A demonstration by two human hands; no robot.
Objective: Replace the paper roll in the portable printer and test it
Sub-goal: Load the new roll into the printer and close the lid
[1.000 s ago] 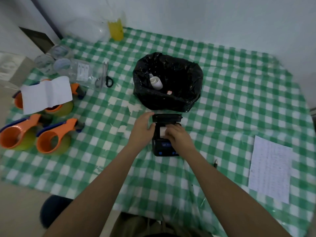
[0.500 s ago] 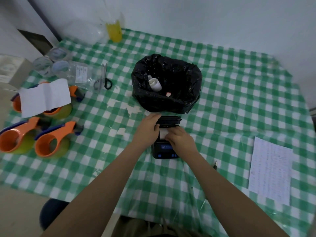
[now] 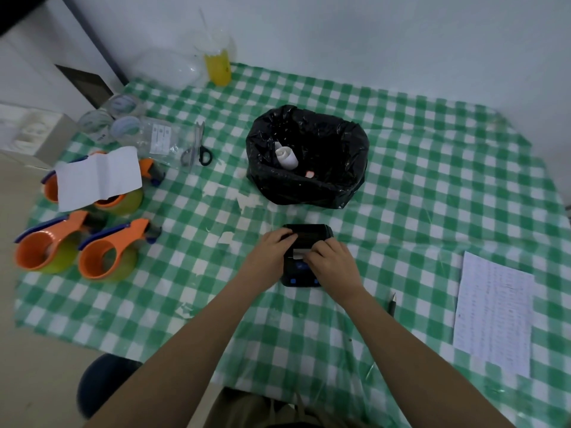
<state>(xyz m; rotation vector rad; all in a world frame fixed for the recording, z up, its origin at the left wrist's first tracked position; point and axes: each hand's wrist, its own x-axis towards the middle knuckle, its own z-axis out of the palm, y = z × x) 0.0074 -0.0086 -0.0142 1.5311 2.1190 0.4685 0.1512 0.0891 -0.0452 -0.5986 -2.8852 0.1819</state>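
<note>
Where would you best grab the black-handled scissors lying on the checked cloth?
Take the black-handled scissors by the black loops at their near end, coming from above: they lie flat, blades pointing away, so the loops face the person.

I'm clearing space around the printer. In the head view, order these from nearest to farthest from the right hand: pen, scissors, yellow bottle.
From the right hand:
1. Pen, just to its right, toward the near edge.
2. Scissors, far-left of the black bag.
3. Yellow bottle, at the table's far edge by the wall.
</note>
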